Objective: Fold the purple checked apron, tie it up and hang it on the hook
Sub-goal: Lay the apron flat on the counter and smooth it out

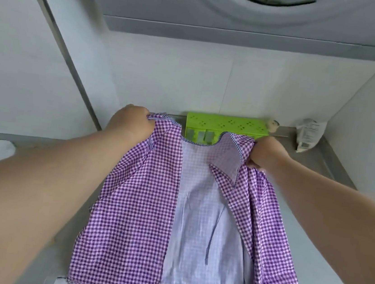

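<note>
Worktop (pixel 303 153): grey surface running to the white wall; the apron lies spread over it, its lower end coming towards the camera and off the bottom of the view
Apron (pixel 132 196): purple checked cloth lying flat, neck end towards the wall; both side panels are turned in over the pale inner face, which shows as a strip down the middle, so the lengthwise fold looks to be under way but not closed
Right panel: lies crumpled and slanted, with a flap turned back near the neck, less tidy than the left panel
Left panel: lies flat with a straight inner edge
Left hand (pixel 132 121): fingers curled round the apron's top left corner, gripping it
Right hand (pixel 266 155): fingers curled round the top right corner, pinching the bunched cloth
Green rack (pixel 226 124): perforated plastic piece against the wall, just behind the neckline
Packet (pixel 308 137): small pale bag propped in the right corner, well apart from the cloth
Done so far, as a judgement: the sides are brought in and the top corners held; this is an early stage
Left to do: square the right side, fold the length down into a bundle, tie it with the straps, hang it
Straps and hook: no loose ties can be told apart from the cloth, and no hook is in view
</note>
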